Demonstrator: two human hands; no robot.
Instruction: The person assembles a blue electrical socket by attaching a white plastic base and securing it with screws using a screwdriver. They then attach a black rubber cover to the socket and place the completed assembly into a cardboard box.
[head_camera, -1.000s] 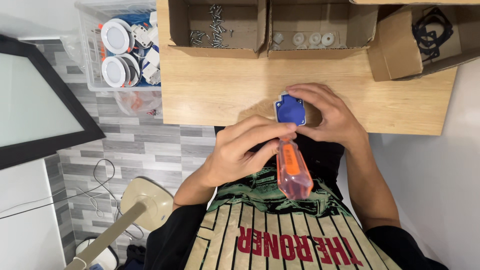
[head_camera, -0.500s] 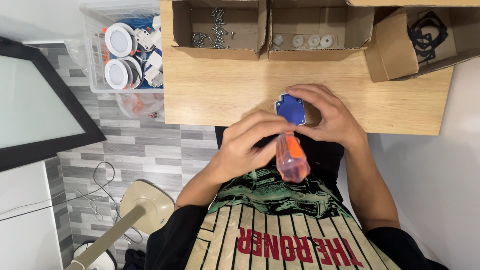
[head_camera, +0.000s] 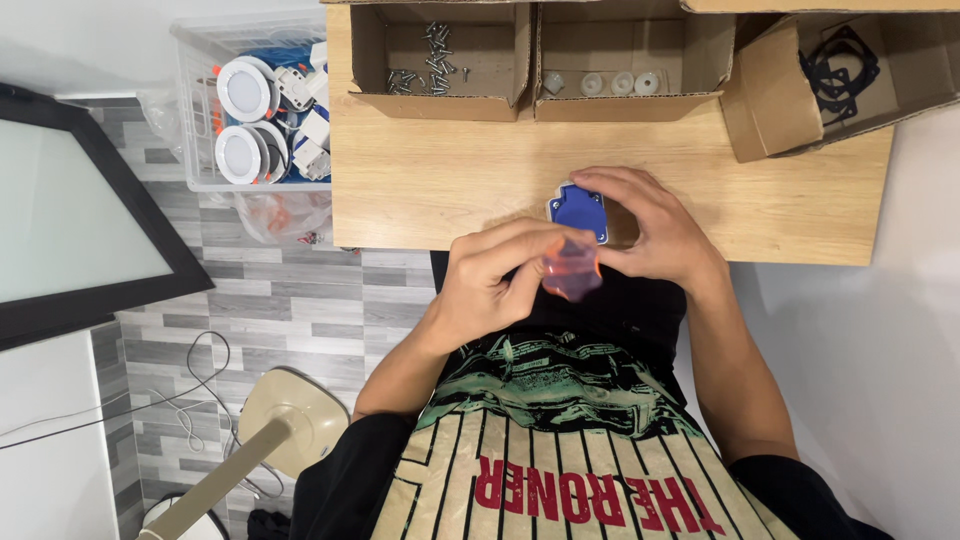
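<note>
Since a second ago, our left hand (head_camera: 490, 285) has tipped the orange screwdriver (head_camera: 570, 268) up, so now we see its see-through handle end-on, a bit blurry, where before it lay long and pointed down toward our shirt. It sits in the middle of the frame, just below the little blue part (head_camera: 581, 209).

Our left fingers are closed tight around the handle. Our right hand (head_camera: 650, 225) is curled around the blue part, gripping its sides at the near edge of the wooden table (head_camera: 430, 180).

We think the blue part is hard plastic, light and stiff (and small enough to slip), so holding it by its edges seems best. The screwdriver handle looks smooth, so a full wrap of the fingers suits it.

Both wrists bend inward and our forearms come up from the lower frame. Boxes of screws (head_camera: 425, 65) sit at the top.
</note>
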